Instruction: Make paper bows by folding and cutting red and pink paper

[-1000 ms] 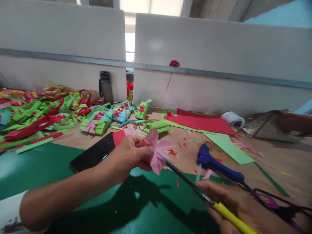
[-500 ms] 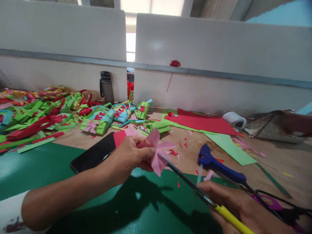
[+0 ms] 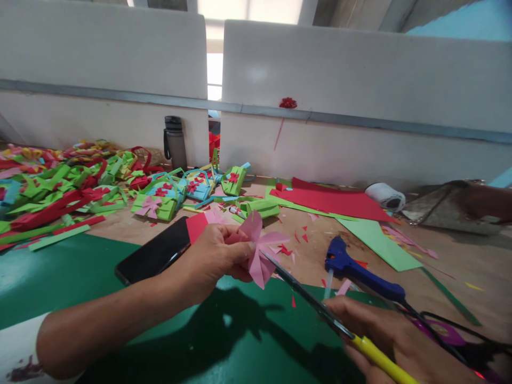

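Observation:
Between the thumb and fingers of my left hand (image 3: 218,255) is a pink paper flower (image 3: 262,253) with several petals. My right hand (image 3: 394,333) is wrapped round scissors (image 3: 320,306) with yellow handles. Their blades point up and to the left, look closed, and the tip touches the flower near its centre. Under my left hand's wrist side lies a black phone (image 3: 154,250), with a red paper piece (image 3: 196,226) at its upper right end. A blue glue gun (image 3: 360,272) lies just above my right hand.
Green, red and blue paper pieces (image 3: 72,186) pile up at the left. A grey bottle (image 3: 175,144) stands by the white partition (image 3: 120,58). Red paper (image 3: 328,200), light green paper (image 3: 378,242), a white roll (image 3: 384,196) and a bag (image 3: 448,208) lie at the right.

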Action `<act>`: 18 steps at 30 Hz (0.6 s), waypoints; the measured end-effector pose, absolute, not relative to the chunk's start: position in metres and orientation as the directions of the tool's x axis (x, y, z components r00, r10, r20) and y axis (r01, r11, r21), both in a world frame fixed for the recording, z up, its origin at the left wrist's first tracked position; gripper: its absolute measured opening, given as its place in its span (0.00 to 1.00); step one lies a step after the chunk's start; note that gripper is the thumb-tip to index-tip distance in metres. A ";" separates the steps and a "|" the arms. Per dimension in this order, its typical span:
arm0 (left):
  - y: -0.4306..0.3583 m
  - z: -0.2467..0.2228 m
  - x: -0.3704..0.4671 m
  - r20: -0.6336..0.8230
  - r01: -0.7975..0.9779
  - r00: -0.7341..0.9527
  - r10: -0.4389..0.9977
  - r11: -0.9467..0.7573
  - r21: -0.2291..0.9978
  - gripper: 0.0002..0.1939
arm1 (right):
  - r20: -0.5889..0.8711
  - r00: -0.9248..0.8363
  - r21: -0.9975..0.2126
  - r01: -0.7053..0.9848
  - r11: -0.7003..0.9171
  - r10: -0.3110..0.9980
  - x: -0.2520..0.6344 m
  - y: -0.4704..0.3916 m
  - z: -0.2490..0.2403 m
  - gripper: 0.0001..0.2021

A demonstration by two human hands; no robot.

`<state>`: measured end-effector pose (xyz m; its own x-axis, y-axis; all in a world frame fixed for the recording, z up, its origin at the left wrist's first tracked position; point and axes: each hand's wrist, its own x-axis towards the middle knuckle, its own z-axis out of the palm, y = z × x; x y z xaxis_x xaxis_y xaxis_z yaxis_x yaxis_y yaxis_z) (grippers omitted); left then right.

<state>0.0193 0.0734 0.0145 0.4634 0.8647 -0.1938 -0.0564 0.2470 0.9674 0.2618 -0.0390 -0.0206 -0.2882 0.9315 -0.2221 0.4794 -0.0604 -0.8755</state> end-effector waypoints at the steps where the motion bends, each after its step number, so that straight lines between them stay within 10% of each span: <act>1: 0.073 0.015 0.019 -0.195 -0.053 0.465 0.864 0.247 0.968 0.06 | -0.274 -0.323 -0.881 0.462 -0.102 0.906 0.258 -0.037 -0.016 0.23; 18: 0.073 0.014 0.018 -0.175 -0.042 0.491 0.853 0.224 0.974 0.05 | -0.347 -0.338 -0.877 0.448 -0.175 0.875 0.243 -0.032 0.005 0.18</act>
<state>0.0179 0.0732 0.0138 0.4912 0.8533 -0.1752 -0.0421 0.2241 0.9736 0.2431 -0.0323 0.0048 -0.3376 0.8750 -0.3469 0.4481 -0.1747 -0.8768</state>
